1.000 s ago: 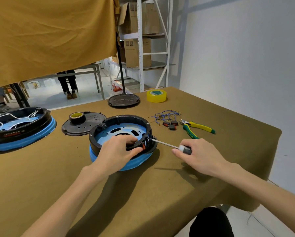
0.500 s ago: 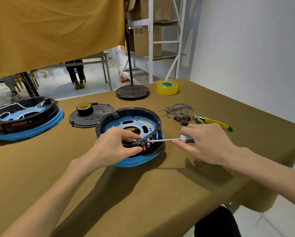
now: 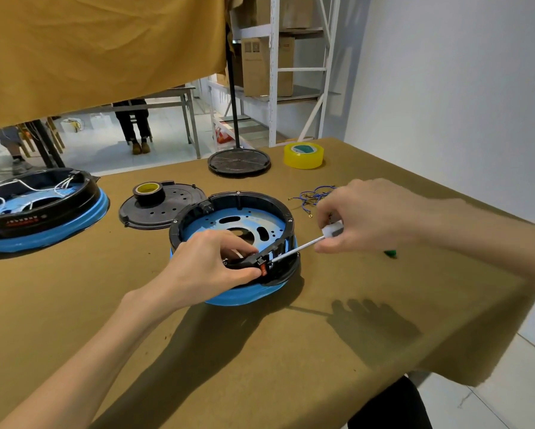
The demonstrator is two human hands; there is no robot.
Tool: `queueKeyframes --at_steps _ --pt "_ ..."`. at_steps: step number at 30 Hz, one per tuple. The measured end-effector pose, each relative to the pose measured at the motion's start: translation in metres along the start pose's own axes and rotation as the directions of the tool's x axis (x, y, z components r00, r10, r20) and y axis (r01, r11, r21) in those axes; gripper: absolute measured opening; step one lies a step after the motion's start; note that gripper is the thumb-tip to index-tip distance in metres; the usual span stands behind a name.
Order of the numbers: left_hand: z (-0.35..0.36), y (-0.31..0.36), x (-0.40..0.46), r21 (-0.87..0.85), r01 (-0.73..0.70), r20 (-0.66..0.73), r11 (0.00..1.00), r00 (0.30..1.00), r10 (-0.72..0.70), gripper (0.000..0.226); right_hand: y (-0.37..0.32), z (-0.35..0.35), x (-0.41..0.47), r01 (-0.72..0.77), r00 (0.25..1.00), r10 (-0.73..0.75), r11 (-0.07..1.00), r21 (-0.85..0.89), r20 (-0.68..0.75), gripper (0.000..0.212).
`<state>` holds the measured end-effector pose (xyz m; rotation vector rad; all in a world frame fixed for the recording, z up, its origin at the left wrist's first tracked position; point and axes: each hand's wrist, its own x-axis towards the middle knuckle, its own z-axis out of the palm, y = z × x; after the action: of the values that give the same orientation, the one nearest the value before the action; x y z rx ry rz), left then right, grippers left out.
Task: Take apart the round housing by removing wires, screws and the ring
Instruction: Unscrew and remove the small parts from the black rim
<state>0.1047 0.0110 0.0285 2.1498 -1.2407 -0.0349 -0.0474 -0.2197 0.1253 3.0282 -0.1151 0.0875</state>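
**Around the workbench**

A brown cloth-covered table (image 3: 74, 305) carries a second round unit (image 3: 40, 209) at the far left, white wires lying inside it. A black perforated lid (image 3: 164, 209) lies near the middle with a small tape roll (image 3: 148, 191) on top. Further back sit a black round base (image 3: 239, 162) with an upright pole and a yellow tape roll (image 3: 303, 154). A metal shelf (image 3: 272, 69) holds cardboard boxes (image 3: 266, 66). An ochre curtain (image 3: 89, 48) hangs overhead.

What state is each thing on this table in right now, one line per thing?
Round housing: lid off, black ring on, no wires inside.
Left hand: grips the housing's near rim.
Right hand: holds the screwdriver.
Screwdriver: tip at the near rim.
Second housing: open, white wires inside.
Black lid: off, flat, a tape roll on it.
Blue wires: loose on the table.
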Motion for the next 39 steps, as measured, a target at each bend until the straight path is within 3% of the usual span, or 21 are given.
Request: queueKeyframes --at_steps 2,4,6,9,14,18,23,29,39 --pt "0.0 0.0 0.0 -0.001 0.01 0.004 1.0 1.0 -0.01 0.034 0.002 -0.021 0.008 -0.068 0.977 0.024 0.976 0.205 0.21 0.022" --pt "0.0 -0.001 0.0 0.004 0.014 0.004 1.0 1.0 -0.014 0.036 0.009 -0.038 0.014 -0.098 0.958 -0.004 0.935 0.342 0.285 0.025" --pt "0.001 -0.001 0.0 0.013 0.012 -0.003 1.0 1.0 -0.012 0.037 0.012 -0.047 0.016 -0.114 0.968 -0.021 0.851 0.512 0.251 0.026" --pt "0.003 0.002 -0.001 0.028 0.004 -0.022 1.0 1.0 -0.003 0.036 0.003 -0.044 0.018 -0.064 0.998 0.032 0.731 0.68 0.06 0.028" --pt "0.008 0.008 -0.004 0.091 -0.055 -0.051 0.994 0.997 0.06 0.037 -0.019 -0.021 0.029 0.099 0.944 0.168 0.677 0.73 -0.284 0.037" --pt "0.013 0.011 -0.005 0.079 -0.081 -0.091 0.994 0.992 0.088 0.035 -0.035 -0.007 0.041 0.264 0.867 0.193 0.603 0.752 -0.459 0.028" --pt "0.014 0.008 -0.004 0.041 -0.067 -0.097 0.997 0.993 0.07 0.038 -0.057 0.003 0.053 0.437 0.82 0.25 0.305 0.846 -0.514 0.016" --pt "0.01 0.001 -0.001 -0.047 -0.054 0.003 0.997 0.999 0.055 0.05 -0.069 0.011 0.058 0.524 0.758 0.296 0.252 0.813 -0.581 0.013" --pt "0.01 0.003 -0.002 -0.036 -0.05 0.012 0.998 0.999 0.05 0.048 -0.079 0.024 0.061 0.573 0.713 0.363 0.192 0.797 -0.6 0.015"
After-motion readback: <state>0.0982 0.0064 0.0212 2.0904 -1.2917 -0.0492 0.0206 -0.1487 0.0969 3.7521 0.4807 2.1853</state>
